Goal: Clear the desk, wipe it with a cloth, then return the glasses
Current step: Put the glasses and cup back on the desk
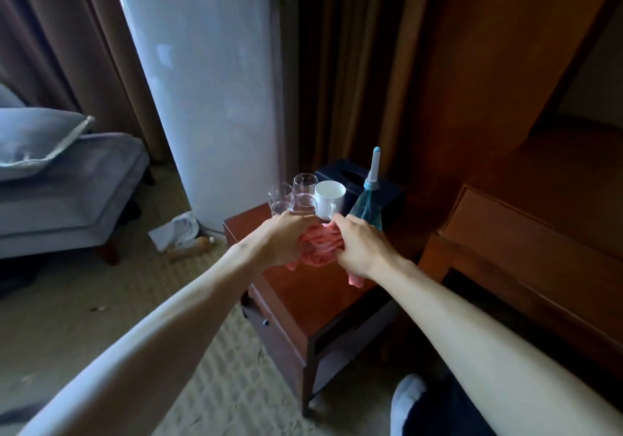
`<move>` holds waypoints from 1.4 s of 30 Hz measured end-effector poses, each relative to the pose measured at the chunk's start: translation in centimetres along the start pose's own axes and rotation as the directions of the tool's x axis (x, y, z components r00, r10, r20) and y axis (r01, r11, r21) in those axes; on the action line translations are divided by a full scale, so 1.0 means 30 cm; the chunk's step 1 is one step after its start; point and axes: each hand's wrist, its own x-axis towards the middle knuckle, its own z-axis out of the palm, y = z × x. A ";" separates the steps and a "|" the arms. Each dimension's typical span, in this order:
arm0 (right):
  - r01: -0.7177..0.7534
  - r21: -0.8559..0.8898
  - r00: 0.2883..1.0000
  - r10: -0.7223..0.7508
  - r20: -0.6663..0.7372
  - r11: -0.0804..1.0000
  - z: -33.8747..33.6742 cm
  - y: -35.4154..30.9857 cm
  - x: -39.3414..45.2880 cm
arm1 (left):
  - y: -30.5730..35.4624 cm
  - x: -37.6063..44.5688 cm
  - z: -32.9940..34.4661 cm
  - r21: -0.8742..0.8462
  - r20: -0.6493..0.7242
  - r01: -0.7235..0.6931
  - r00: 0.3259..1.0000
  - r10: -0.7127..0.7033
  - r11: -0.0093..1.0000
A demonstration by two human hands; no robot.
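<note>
On the desk (313, 287), both hands (281, 240) (359, 247) pinch the cloth (320, 245), fingertips hidden in its folds.

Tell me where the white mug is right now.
In the head view, the white mug stands at the desk's far edge, between the glasses and the blue spray bottle.

Both hands, left hand (283, 240) and right hand (360, 250), grip a bunched pink cloth (320, 247) over the wooden surface (313, 297). Clear glasses (296, 196), a white mug (329, 198) and a blue spray bottle (369, 203) stand just behind.
</note>
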 end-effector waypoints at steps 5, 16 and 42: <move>-0.046 -0.012 0.996 0.047 0.076 0.999 0.174 0.038 -0.003 | -0.087 0.004 0.164 0.064 0.072 0.055 0.996 -0.059 0.996; -0.187 0.059 0.941 0.161 0.297 0.981 0.236 0.060 0.031 | -0.129 0.044 0.250 0.150 0.215 0.096 0.968 -0.127 0.984; -0.187 -0.403 0.930 0.293 0.222 0.896 0.157 0.115 0.637 | -0.174 0.365 0.309 0.014 -0.255 0.456 0.862 -0.438 0.890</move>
